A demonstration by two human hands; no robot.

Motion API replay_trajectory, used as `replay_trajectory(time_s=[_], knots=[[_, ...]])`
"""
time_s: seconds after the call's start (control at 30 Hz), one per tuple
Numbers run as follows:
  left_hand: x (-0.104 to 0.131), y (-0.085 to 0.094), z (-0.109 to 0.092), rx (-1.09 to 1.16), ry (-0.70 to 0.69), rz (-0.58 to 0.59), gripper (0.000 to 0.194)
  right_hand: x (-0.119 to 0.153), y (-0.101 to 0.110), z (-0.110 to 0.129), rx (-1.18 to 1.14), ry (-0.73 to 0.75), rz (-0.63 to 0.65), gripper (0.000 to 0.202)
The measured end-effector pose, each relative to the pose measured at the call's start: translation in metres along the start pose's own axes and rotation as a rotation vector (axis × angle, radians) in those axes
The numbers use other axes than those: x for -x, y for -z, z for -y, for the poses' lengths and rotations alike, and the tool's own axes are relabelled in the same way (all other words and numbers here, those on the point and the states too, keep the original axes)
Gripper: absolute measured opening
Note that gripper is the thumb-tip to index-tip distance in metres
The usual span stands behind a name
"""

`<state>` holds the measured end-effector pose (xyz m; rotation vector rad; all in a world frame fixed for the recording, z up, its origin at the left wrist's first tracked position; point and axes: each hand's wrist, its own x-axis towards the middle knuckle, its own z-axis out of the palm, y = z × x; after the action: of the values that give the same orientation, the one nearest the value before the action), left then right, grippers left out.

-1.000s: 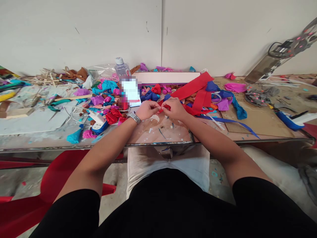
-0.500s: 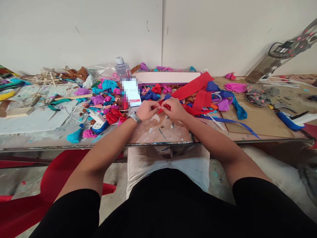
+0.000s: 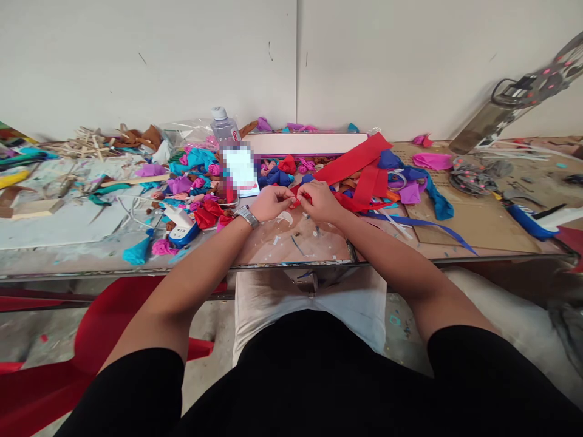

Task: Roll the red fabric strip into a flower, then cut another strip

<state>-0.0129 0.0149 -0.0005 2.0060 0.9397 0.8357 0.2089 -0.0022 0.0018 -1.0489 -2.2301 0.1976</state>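
Note:
My left hand (image 3: 272,203) and my right hand (image 3: 319,201) meet above the front part of the table, fingertips pinched. Between them is a small piece of red crepe paper (image 3: 295,199), mostly covered by the fingers. Both hands grip it, the left at its left end and the right at its right end. Just behind my right hand lie broad red crepe paper strips (image 3: 355,161) on top of a coloured heap. A lit phone (image 3: 241,173) leans behind my left hand, its screen blurred out.
A clear plastic bottle (image 3: 224,127) stands behind the phone. Crumpled paper pieces (image 3: 195,159) and a power strip (image 3: 184,230) with a white plug lie left. Right are a cardboard sheet (image 3: 473,227), a dark bottle (image 3: 492,115) and a blue-and-white tool (image 3: 531,221).
The fingertips of my two hands have drawn slightly apart, with more of the red paper showing between them. The surrounding things stay in place.

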Motion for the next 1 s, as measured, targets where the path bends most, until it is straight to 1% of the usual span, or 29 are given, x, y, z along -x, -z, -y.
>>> replay_trajectory(time_s=[0.17, 0.27, 0.37, 0.47, 0.67, 0.8, 1.0], knots=[[0.0004, -0.0002, -0.0013, 0.021, -0.026, -0.012, 0.045, -0.0004, -0.0026, 0.0008, 0.037, -0.003, 0.007, 0.020], [0.0001, -0.0005, -0.0011, 0.047, -0.009, -0.009, 0.045, -0.0008, -0.0044, -0.0013, 0.039, -0.016, -0.004, 0.021], [-0.0002, -0.0003, 0.0000, 0.067, 0.019, -0.012, 0.047, -0.0006, -0.0044, -0.0046, 0.014, -0.029, -0.023, 0.024], [-0.0004, 0.0005, 0.0008, 0.044, 0.014, -0.020, 0.047, -0.0002, -0.0026, -0.0067, -0.029, -0.030, -0.038, 0.026], [0.0001, 0.0005, -0.0020, 0.039, 0.012, 0.017, 0.049, -0.0009, 0.0000, -0.0046, -0.030, -0.018, -0.048, 0.022], [0.0002, 0.0004, -0.0028, 0.054, 0.040, 0.039, 0.048, -0.0011, 0.0001, -0.0043, -0.029, -0.025, -0.049, 0.024], [-0.0002, 0.0008, -0.0031, 0.042, 0.027, 0.063, 0.048, -0.0002, -0.0003, -0.0054, -0.046, -0.011, -0.055, 0.023]])
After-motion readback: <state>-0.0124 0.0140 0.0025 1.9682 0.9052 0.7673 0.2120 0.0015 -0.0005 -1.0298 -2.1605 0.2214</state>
